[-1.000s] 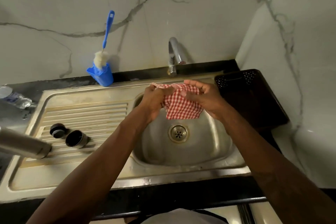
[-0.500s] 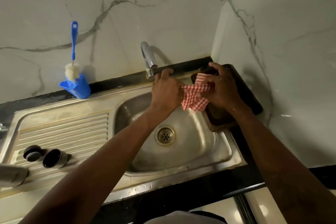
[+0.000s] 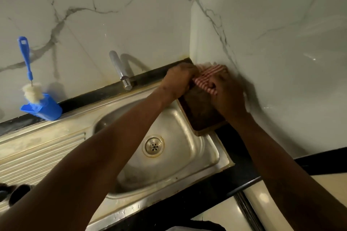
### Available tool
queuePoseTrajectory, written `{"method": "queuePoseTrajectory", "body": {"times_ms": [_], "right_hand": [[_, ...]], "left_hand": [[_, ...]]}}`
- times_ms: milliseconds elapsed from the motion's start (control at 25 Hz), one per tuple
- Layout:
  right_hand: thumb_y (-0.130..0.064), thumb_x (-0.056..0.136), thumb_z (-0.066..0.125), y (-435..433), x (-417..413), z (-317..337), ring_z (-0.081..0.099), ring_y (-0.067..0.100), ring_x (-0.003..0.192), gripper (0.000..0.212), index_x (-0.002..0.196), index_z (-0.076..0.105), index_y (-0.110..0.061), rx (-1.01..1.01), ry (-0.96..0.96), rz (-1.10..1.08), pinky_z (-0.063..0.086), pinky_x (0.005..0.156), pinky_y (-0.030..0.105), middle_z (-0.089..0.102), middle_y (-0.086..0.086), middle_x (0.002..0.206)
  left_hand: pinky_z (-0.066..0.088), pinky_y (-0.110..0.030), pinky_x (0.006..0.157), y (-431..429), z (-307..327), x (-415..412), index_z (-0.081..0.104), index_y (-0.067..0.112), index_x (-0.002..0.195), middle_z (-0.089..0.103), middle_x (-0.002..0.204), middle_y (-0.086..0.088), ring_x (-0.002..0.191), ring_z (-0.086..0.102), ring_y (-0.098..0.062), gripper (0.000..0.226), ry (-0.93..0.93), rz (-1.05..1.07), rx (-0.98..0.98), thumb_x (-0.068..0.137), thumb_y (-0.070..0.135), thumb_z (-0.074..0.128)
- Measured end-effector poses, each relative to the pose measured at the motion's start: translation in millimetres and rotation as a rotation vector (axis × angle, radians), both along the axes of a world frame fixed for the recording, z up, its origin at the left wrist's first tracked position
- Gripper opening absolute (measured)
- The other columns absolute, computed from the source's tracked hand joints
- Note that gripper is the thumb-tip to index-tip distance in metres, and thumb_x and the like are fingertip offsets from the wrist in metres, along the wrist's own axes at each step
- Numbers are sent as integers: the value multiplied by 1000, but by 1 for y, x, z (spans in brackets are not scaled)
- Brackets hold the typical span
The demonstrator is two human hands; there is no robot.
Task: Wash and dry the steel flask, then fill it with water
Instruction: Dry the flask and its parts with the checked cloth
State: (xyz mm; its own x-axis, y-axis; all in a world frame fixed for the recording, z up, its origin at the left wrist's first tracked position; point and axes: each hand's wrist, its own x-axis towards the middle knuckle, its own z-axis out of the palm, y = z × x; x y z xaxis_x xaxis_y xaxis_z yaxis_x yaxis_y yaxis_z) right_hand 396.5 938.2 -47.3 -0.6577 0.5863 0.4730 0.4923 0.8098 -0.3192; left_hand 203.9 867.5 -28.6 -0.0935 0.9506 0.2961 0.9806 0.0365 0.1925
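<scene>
Steel flask: not in view. Red-checked cloth (image 3: 207, 78) bunched over dark tray (image 3: 201, 114) at sink's (image 3: 189, 155) far right corner, against wall. Left hand (image 3: 180, 78) and right hand (image 3: 225, 93) both clutch cloth, fingers curled. Likely step: handling drying cloth. Next: free hands, fetch flask.

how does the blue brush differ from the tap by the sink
The blue brush has a coloured handle and a fluffy white head; the tap is bare shiny metal. The brush stands head-down in a blue holder behind the drainboard; the tap rises behind the basin. Both stand along the marble back wall.
</scene>
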Motion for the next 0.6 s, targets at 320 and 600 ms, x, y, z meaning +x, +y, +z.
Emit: {"method": "queuePoseTrajectory", "body": {"times_ms": [320,600], "right_hand": [[-30,92,74,-4,-2,-30,66,24,109,36,121,70,-9,-501,-432,197,50,95,30,70,9,119],[-30,89,70,-5,-23,-17,59,33,121,62,145,48,-14,-461,-877,95,48,103,40,59,15,137]], "left_hand": [[43,-43,114,12,-20,14,72,17,112,71,109,-2,110,66,-20,20,65,-39,-512,102,29,61],[50,-37,101,-37,-15,-6,72,31,125,71,113,7,108,65,-13,30,-114,51,-390,96,36,67]]}}
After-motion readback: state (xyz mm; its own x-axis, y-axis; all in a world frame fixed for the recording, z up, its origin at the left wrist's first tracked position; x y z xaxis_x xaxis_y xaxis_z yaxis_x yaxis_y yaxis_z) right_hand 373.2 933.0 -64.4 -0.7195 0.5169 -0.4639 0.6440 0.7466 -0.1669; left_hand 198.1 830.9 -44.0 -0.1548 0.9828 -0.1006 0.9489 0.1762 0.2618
